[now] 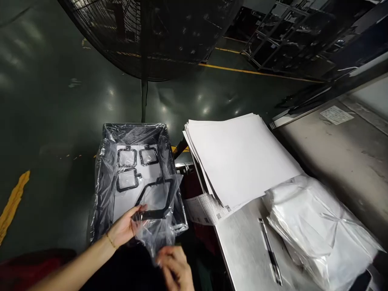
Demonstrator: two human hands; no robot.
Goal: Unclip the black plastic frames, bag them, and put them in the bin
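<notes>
My left hand point(125, 227) grips a black rectangular frame part point(156, 213) at its near left corner. A clear plastic bag point(156, 234) is around or against this frame; its loose end trails down toward me. My right hand point(176, 266), slightly blurred, has its fingers closed on that loose end of the bag. Both hands are over the near edge of a dark bin point(101, 169) lined with clear film. Inside it, several bagged black frames point(127, 157) lie flat on a white sheet point(123, 202).
Right of the bin, a metal table point(239, 242) carries a stack of white sheets point(236, 157), a pen point(269, 250), a printed paper point(201, 208) and a pile of clear plastic bags point(318, 230). A large caged fan point(145, 36) on a pole stands beyond the bin.
</notes>
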